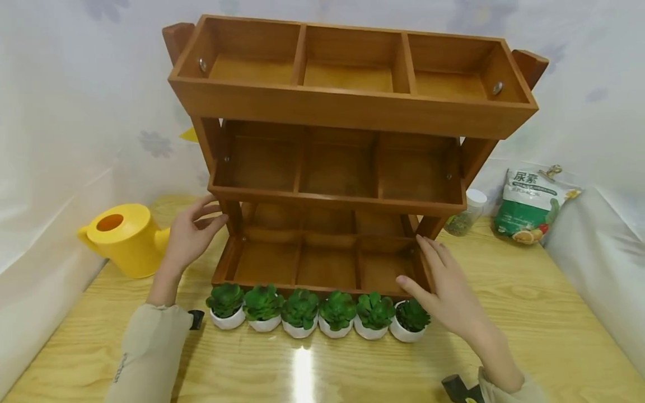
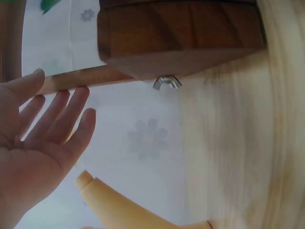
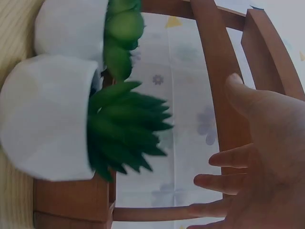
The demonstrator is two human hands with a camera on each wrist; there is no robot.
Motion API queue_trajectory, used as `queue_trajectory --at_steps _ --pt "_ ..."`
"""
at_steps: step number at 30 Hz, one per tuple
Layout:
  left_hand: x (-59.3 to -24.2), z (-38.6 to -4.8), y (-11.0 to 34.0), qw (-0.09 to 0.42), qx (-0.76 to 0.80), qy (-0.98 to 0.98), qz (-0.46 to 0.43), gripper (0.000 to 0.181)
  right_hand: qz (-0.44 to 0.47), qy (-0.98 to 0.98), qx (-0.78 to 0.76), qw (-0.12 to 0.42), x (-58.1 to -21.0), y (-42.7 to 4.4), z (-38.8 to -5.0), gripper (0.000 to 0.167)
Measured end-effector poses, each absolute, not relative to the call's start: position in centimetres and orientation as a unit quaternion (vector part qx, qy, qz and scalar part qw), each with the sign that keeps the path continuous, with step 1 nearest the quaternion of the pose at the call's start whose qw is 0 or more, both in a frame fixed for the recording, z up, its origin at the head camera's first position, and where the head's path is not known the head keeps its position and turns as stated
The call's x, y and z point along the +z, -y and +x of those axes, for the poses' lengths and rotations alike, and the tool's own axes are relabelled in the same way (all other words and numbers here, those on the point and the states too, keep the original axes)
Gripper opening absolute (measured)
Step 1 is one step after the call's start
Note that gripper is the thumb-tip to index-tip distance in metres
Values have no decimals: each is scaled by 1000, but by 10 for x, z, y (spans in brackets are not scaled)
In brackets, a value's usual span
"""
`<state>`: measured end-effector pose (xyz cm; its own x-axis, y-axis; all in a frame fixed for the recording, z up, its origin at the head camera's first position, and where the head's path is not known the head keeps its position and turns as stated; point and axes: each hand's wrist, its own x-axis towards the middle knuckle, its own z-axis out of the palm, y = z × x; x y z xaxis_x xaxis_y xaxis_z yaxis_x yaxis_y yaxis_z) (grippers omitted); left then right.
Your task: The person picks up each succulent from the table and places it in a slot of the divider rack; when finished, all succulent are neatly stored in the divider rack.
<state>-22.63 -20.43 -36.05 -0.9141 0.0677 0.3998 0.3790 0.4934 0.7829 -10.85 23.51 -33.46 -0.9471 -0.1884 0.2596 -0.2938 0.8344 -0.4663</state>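
both hands loose at the sides of a three-tier wooden stand

we see a wooden stand (image 1: 353, 109) upright on the table (image 1: 564, 330), its three trays stepped one above another and each divided into three compartments. our left hand (image 1: 190, 238) is beside the left post (image 1: 232, 217), fingers spread and slightly bent, grasping nothing; we cannot tell whether the fingertips touch the wood. our right hand (image 1: 445, 285) is at the right end of the lowest tray (image 1: 327, 266), fingers extended and thumb apart, also free of any hold. in the right wrist view the thumb overlaps a wooden bar, but we cannot tell if they touch.

six potted plants (image 1: 302, 308), green in white pots, stand upright in a row on the table, just in front of the lowest tray. the rightmost is near our right hand.

a yellow watering can (image 1: 128, 243) stands beyond our left forearm. to the right of the stand we find a clear jar (image 1: 462, 218) with a white lid, and near it a green-and-white bag (image 1: 526, 207) with a metal clip (image 1: 552, 171) on top. the left wrist view shows a wing nut (image 2: 167, 82) under a wooden piece.
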Motion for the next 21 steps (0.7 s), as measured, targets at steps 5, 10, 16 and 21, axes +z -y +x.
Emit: queue_trajectory --at_steps 5,10,16,21 --pt "-362 -232 197 220 -458 854 -114 40 131 939 277 154 -338 -243 -105 69" --pt "-364 -232 193 253 -448 852 -95 36 137 934 279 178 -340 -245 -104 62" --pt "-364 -234 195 237 -441 861 -90 38 148 931 274 190 -343 -247 -101 55" --pt "-360 -235 196 235 -444 858 -105 40 145 934 272 178 -347 -254 -96 47"
